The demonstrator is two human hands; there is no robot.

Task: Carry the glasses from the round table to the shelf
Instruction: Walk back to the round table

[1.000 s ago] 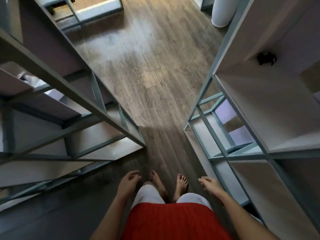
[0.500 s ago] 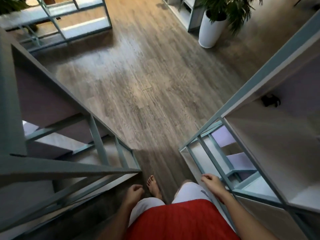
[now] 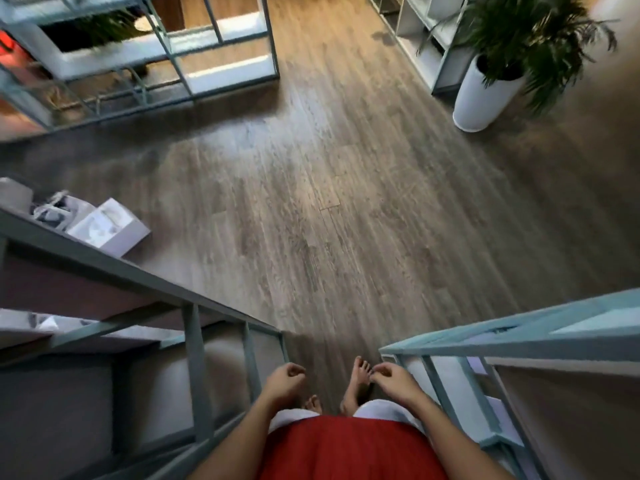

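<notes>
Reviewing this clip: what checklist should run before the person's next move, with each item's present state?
1. Left hand free for a glass: ok, loosely curled, holding nothing.
2. Right hand free: ok, likewise empty.
3. Floor ahead of the feet: ok, only bare planks show.
4. Gap between left shelf unit and right shelf unit: ok, open floor runs between them.
5. Round table located: cannot tell, none plainly in view.
6. Glasses located: cannot tell, none visible.
</notes>
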